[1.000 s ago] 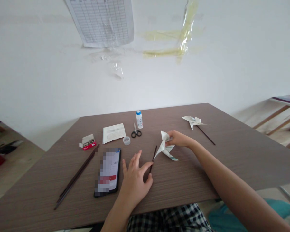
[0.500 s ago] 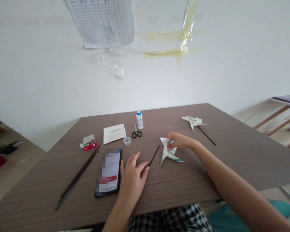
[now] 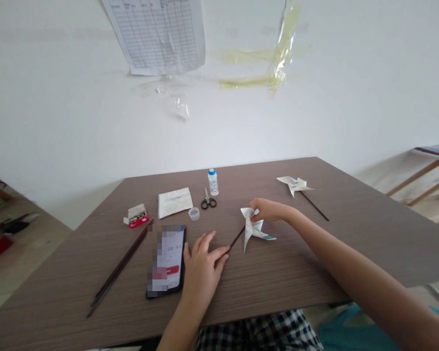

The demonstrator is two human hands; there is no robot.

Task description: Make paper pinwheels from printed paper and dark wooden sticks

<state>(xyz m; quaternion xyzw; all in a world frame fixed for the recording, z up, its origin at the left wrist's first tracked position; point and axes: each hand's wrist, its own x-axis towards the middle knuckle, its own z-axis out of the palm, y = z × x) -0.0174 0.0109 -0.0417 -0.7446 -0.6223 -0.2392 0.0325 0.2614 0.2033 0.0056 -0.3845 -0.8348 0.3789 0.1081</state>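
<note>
Between thumb and forefinger, my left hand (image 3: 203, 265) pinches a thin dark stick (image 3: 237, 238) low over the table, its other fingers spread. My right hand (image 3: 265, 209) is closed on a folded paper pinwheel (image 3: 255, 228), gripping it near its upper middle. The far end of the stick meets the pinwheel's left side; whether it is joined there is hidden by the paper. A finished-looking pinwheel (image 3: 295, 185) with its own dark stick (image 3: 316, 207) lies farther back on the right.
A phone (image 3: 173, 261) lies left of my left hand, beside several dark sticks (image 3: 119, 268). Behind are a small red-and-white box (image 3: 137, 217), folded paper (image 3: 175, 201), a clear round cap (image 3: 194, 214), scissors (image 3: 208, 202) and a blue-capped bottle (image 3: 213, 183) on the table (image 3: 351, 234).
The gap between stick and pinwheel has closed: the pinwheel in my right hand has shifted slightly left, and my left hand has moved the stick slightly right.
</note>
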